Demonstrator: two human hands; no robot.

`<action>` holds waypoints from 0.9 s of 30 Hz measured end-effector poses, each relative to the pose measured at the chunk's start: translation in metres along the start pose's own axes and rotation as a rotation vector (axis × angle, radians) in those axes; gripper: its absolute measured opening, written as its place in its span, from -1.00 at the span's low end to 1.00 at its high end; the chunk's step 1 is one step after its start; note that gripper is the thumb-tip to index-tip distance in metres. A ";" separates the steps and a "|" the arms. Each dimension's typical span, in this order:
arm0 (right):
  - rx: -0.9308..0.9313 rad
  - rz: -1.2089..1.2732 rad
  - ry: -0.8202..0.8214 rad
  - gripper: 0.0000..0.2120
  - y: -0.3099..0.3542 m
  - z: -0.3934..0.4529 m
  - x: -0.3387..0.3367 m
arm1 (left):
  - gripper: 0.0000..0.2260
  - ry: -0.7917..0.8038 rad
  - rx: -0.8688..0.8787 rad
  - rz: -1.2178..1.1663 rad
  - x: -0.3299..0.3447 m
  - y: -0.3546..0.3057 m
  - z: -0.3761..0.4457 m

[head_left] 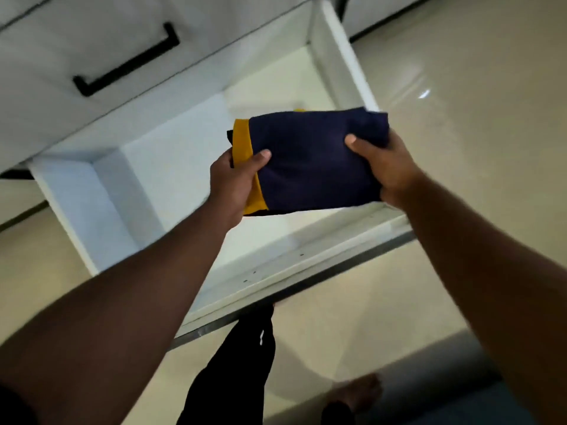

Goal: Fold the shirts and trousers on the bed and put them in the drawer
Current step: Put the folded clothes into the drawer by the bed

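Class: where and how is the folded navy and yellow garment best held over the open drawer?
Grip the folded garment at its two short ends, one hand from each side, thumbs on top, as the left hand and right hand do. That keeps the flat bundle level above the drawer.

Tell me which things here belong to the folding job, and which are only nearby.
Belong to the job:
folded navy and yellow garment
open white drawer
left hand and right hand, both holding the garment

Only nearby:
closed drawer with black handle
tiled floor
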State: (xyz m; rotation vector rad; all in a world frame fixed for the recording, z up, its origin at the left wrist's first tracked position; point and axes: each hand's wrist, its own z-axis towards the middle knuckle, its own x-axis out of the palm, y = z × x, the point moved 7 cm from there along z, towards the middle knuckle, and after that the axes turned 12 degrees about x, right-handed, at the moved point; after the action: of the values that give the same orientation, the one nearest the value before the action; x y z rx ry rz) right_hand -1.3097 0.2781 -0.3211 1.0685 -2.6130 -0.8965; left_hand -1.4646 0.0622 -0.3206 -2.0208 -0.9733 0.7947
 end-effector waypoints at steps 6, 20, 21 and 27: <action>0.032 -0.303 0.106 -0.68 0.005 0.142 0.065 | -0.79 -0.104 -0.067 -0.094 -0.001 0.095 0.095; -0.170 -0.539 -0.241 -0.35 -0.008 0.168 0.047 | -0.35 -0.320 0.253 0.412 0.023 0.095 0.111; -0.177 -0.520 -0.254 -0.35 -0.002 0.145 0.031 | -0.40 -0.259 0.403 0.464 0.041 0.071 0.094; -0.300 -0.460 -0.337 -0.59 -0.003 0.021 -0.062 | -0.57 0.212 0.581 0.343 0.169 0.015 -0.006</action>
State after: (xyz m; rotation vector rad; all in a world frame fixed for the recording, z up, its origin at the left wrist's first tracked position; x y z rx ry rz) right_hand -1.2710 0.3291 -0.3359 1.5719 -2.3863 -1.6360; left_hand -1.3664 0.1933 -0.3646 -1.7200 -0.2286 0.8947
